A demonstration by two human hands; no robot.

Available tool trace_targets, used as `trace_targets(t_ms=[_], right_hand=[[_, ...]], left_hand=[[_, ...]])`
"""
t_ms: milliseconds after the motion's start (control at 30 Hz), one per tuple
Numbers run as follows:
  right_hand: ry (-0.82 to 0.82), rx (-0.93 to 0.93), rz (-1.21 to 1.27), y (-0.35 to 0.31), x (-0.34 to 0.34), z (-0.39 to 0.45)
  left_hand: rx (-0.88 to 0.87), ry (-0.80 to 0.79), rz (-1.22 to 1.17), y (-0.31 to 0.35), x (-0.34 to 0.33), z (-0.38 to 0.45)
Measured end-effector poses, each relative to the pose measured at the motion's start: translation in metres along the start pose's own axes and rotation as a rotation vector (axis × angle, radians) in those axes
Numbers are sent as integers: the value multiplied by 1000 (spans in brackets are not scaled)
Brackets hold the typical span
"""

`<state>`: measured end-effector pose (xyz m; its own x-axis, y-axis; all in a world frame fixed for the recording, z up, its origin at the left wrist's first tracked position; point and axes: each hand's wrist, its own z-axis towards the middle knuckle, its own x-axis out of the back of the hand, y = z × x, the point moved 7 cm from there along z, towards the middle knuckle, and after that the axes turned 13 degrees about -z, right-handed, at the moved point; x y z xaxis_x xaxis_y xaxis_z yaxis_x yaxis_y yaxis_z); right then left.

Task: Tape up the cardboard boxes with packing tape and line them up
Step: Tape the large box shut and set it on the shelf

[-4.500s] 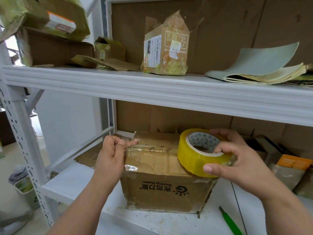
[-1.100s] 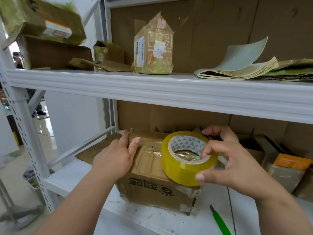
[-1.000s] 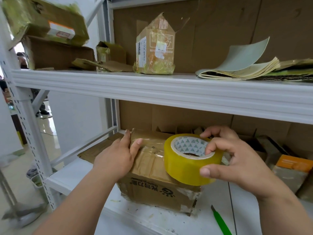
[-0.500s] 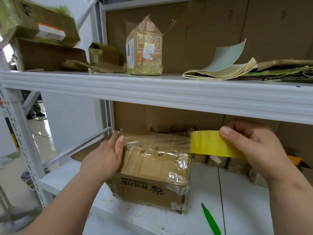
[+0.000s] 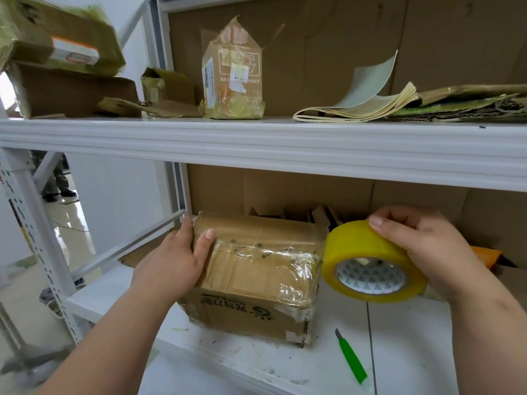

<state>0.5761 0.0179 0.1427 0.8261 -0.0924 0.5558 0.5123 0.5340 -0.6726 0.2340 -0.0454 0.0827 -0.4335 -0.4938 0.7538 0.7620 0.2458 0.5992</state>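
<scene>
The white metal shelving unit (image 5: 256,146) fills the view, with an upper shelf board and a lower shelf surface (image 5: 399,332) lined at the far side with brown cardboard sheets.

The left forearm enters from the near left and extends toward the far centre. The left hand (image 5: 174,260) lies flat against the left end of the cardboard box (image 5: 256,269), palm on the box side, fingers straight; the thumb rests on the box top and the remaining fingers reach to the far left edge. The hand presses the box and does not curl round it.

The right forearm enters from the near right. The right hand (image 5: 427,249) is raised just right of the box, wrist bent, fingers and thumb curled over the outer band of the yellow tape roll (image 5: 370,266) and clamped on it. The roll is tilted, its patterned core facing the near side, its left edge next to the right top edge of the box.

The box stands on the lower shelf surface, left of centre, its top covered in glossy clear tape, printed lettering on its near face.

A tall taped parcel (image 5: 232,72) stands on the upper shelf, with a curled paper stack (image 5: 365,101) to its right.

A green utility knife (image 5: 352,357) lies on the lower shelf surface, near and right of the box, apart from it.
</scene>
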Motion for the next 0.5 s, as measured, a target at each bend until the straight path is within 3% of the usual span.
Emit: trace_targets(t_ms=[500], right_hand=[[-127, -77, -133, 28, -27, -15]], left_hand=[[43, -61, -43, -7, -6, 5]])
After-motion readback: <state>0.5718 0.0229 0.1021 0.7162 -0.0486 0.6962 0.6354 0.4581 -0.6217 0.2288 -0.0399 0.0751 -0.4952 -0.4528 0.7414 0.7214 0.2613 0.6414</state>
